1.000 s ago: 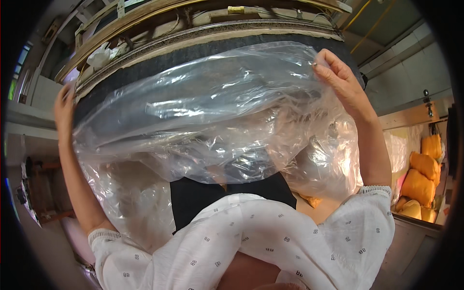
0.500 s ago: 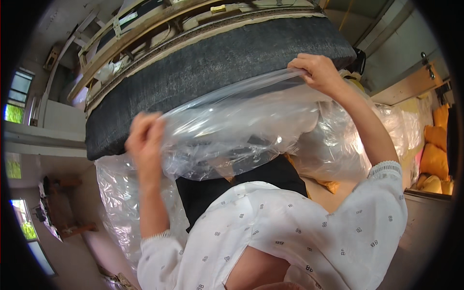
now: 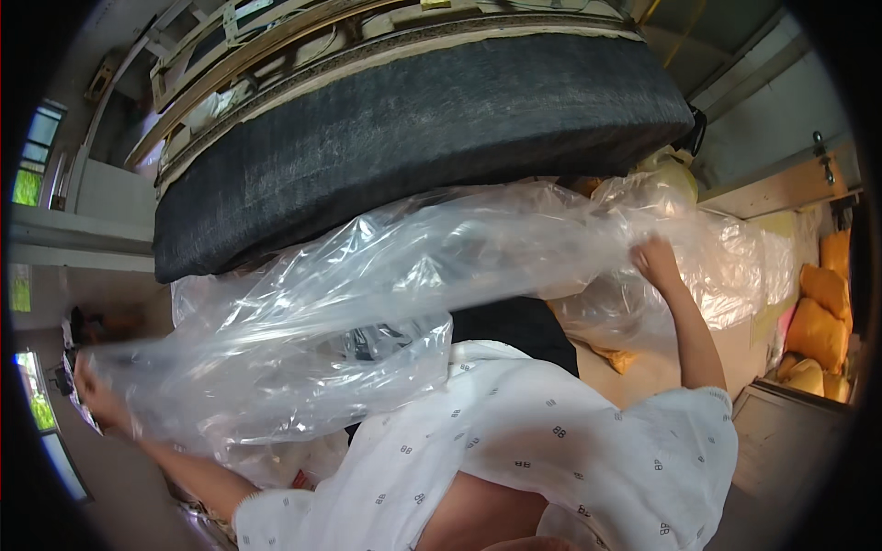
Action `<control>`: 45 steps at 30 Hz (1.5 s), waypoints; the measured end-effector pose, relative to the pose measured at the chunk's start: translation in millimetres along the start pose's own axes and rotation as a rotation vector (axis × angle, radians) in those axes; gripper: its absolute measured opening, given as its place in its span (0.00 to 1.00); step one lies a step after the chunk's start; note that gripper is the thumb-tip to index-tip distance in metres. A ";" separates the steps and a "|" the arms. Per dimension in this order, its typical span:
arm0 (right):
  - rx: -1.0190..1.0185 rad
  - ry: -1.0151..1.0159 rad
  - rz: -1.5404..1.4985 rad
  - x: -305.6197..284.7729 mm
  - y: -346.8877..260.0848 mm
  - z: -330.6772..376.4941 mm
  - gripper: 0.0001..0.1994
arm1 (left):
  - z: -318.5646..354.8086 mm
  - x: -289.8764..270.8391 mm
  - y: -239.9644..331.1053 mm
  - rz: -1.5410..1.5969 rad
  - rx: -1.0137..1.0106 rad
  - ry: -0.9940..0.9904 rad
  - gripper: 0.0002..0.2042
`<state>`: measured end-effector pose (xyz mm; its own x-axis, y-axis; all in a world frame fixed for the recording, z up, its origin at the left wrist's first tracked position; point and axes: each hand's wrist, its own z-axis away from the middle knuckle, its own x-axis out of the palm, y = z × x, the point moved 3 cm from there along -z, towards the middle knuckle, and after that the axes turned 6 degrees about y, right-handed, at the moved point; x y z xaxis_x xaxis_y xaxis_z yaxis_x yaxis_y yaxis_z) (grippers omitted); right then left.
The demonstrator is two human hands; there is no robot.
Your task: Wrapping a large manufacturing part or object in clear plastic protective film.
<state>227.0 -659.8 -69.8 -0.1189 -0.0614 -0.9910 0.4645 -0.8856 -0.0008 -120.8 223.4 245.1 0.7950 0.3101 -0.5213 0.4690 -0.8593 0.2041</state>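
A clear plastic sheet (image 3: 367,285) is stretched slantwise across in front of me, shiny and creased. Its left end is gripped by my left hand (image 3: 103,397), far out to the left with the arm extended; the fingers are partly blurred. On the other side my right hand (image 3: 655,261) is closed on the sheet's right part, slightly blurred too. Behind the plastic lies a long dark grey fabric-covered padded surface (image 3: 423,119), apart from both hands. The sheet covers part of my lap.
A wooden and metal frame (image 3: 266,64) runs behind the dark padding. More crumpled clear plastic (image 3: 726,266) spreads to the right. Orange bundles (image 3: 820,308) are stacked at the far right, beside a wooden board (image 3: 781,191). Windows (image 3: 39,151) line the left.
My left hand has swung far left and nearer to me, drawing the sheet out with it. My right hand has come down from the padding's edge, toward me and slightly right.
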 end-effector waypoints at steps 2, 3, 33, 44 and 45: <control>0.263 -0.500 0.189 71.8 72.1 85.6 0.09 | 27.6 90.6 79.0 0.206 -0.116 -0.036 0.10; 0.197 -0.676 0.197 81.5 95.5 126.7 0.12 | 43.6 131.2 109.0 0.364 -0.224 -0.093 0.09; 0.051 0.492 -0.453 -135.1 159.5 -264.0 0.29 | 50.9 308.5 87.6 0.429 -0.589 -0.697 0.19; -0.198 0.988 -0.146 -240.5 -17.0 -272.3 0.10 | 42.0 346.1 129.5 0.222 -0.427 -0.102 0.13; -0.333 0.893 -0.504 -227.9 -86.3 -267.1 0.08 | 49.6 332.5 113.0 0.195 -0.417 -0.076 0.13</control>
<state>448.4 -446.4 120.4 0.2578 0.7529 -0.6056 0.7727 -0.5369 -0.3386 177.5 209.2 53.7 0.8605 0.1148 -0.4963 0.4406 -0.6569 0.6119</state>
